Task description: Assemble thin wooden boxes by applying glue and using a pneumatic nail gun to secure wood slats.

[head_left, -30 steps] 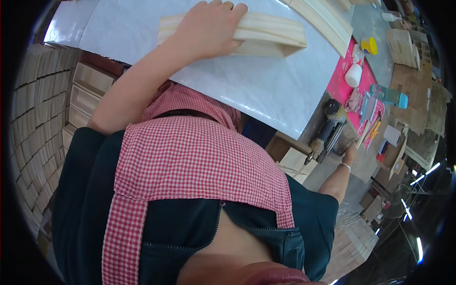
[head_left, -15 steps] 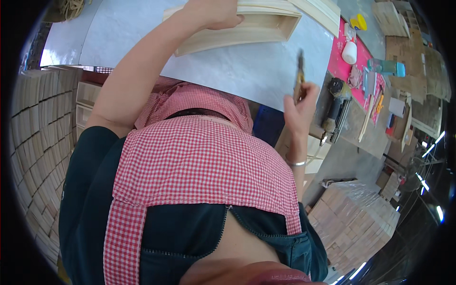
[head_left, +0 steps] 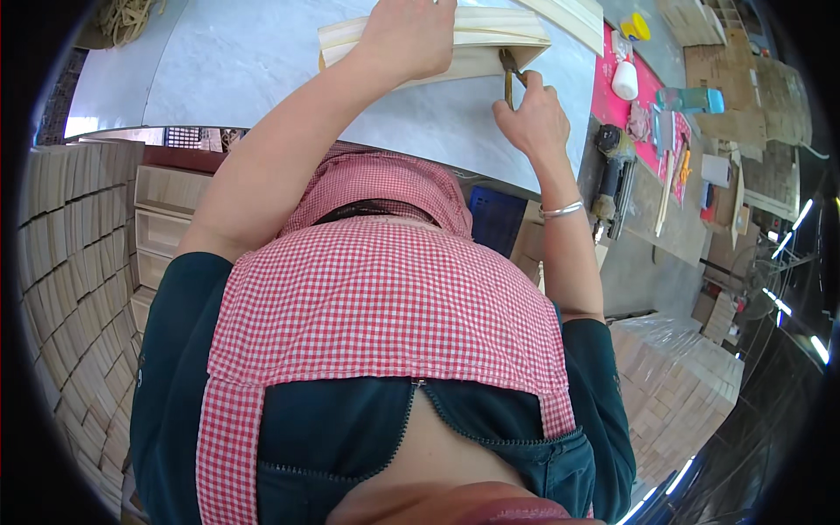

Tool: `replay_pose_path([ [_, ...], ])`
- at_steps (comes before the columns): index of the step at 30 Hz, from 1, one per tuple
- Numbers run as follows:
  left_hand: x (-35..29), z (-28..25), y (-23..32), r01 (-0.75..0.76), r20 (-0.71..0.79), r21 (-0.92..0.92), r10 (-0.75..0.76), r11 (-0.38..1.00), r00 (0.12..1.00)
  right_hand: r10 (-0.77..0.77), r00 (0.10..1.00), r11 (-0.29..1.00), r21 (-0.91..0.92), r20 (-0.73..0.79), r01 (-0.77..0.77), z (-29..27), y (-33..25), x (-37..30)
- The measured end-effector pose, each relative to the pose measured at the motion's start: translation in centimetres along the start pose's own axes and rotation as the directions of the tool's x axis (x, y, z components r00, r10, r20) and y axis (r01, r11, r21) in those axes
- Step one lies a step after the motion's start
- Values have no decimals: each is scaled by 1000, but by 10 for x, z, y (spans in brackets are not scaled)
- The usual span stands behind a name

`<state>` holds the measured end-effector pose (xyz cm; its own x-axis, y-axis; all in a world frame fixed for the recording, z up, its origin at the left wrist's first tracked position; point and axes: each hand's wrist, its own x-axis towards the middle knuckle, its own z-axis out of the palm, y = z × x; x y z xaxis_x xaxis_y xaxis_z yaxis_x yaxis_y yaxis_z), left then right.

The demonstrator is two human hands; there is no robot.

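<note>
A long, pale wooden box (head_left: pixel 472 65) lies tipped on the grey marbled tabletop (head_left: pixel 289 83). My left hand (head_left: pixel 411 39) reaches across and is closed over the box near its middle; some of its fingertips are hidden. In my right hand (head_left: pixel 535 115) is a pair of pliers (head_left: pixel 508 80) with dark jaws and yellowish handles. The jaws meet the box near its right end, at the edge of the opening. Whether they grip anything there is too small to tell.
Pale wooden strips (head_left: pixel 573 22) lie at the table's far right. Beyond sit a white bottle (head_left: pixel 625 80), a yellow tub (head_left: pixel 635 27) and a teal container (head_left: pixel 691 101). A nail gun (head_left: pixel 608 179) rests right of my arm. Stacked wooden pieces (head_left: pixel 74 262) stand at left.
My right hand has brought the pliers left and up, from beside the box to its right end. Under my left hand, the box has tipped, so its opening looks narrower.
</note>
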<state>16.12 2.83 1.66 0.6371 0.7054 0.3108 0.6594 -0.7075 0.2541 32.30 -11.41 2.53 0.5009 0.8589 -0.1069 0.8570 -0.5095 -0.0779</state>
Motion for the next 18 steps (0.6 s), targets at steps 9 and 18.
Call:
replay_pose_path([
  [9, -6, -19, 6, -28, -71, 122, 36, 992, 997, -44, 997, 999, -34, -64, 42, 0, -3, 6],
  [18, -18, -15, 11, -78, -192, 132, 102, 988, 976, -96, 995, 994, -54, -15, 95, 4, 3, 24],
])
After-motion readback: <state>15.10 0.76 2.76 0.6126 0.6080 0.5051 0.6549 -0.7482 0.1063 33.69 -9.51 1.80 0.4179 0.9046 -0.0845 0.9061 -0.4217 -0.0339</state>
